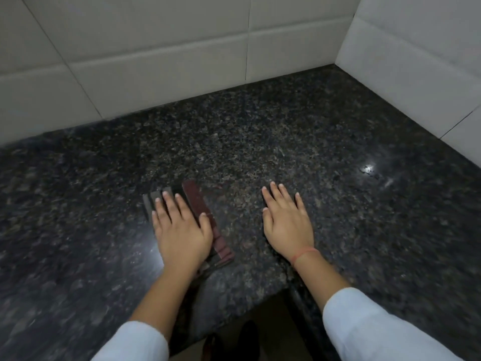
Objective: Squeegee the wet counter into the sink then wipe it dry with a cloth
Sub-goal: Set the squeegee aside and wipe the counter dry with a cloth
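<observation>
A folded cloth point(197, 204) with grey and dark red stripes lies on the dark speckled granite counter point(260, 142). My left hand point(179, 227) presses flat on top of the cloth, fingers straight, covering most of it. My right hand point(286, 217) rests flat on the bare counter to the right of the cloth, fingers spread, holding nothing. A red thread circles my right wrist. No squeegee or sink is in view.
White tiled walls point(156, 61) close the counter at the back and on the right point(416, 61), forming a corner. The counter's front edge point(294, 290) curves near my forearms, with floor and dark shoes point(247, 337) below. A light glare point(369, 169) shines at the right.
</observation>
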